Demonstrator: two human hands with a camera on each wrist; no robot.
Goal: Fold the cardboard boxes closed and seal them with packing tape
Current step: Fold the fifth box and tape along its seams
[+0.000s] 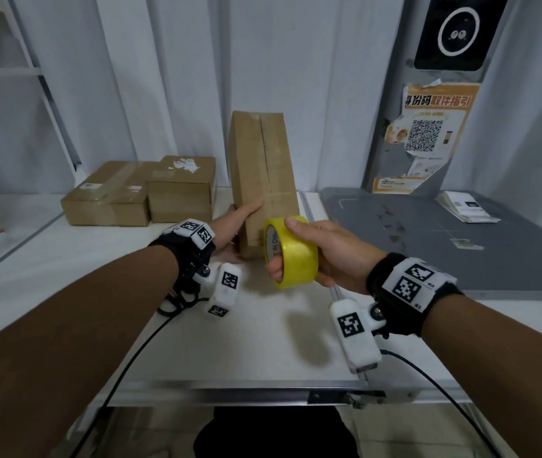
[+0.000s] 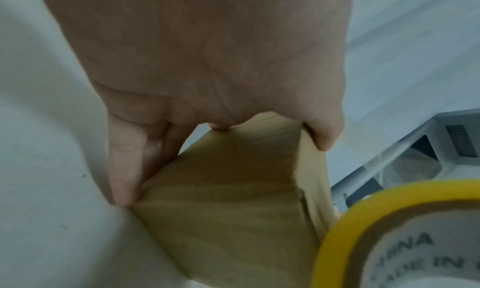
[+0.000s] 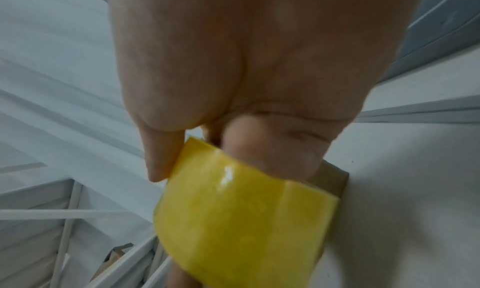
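The yellow roll of packing tape (image 1: 291, 252) covers the near lower corner of the tall brown cardboard box (image 1: 263, 173), and the left hand (image 1: 235, 226) hides the box's lower left edge, so how the flaps sit down there cannot be told. On the left wrist view the roll (image 2: 405, 237) is cut off by the right and bottom edges, its core lettering blurred and only partly readable. On the right wrist view the right hand (image 3: 259, 66) fills the top, smeared by blur, and only a sliver of the box (image 3: 333, 181) shows behind the tape (image 3: 241, 214).
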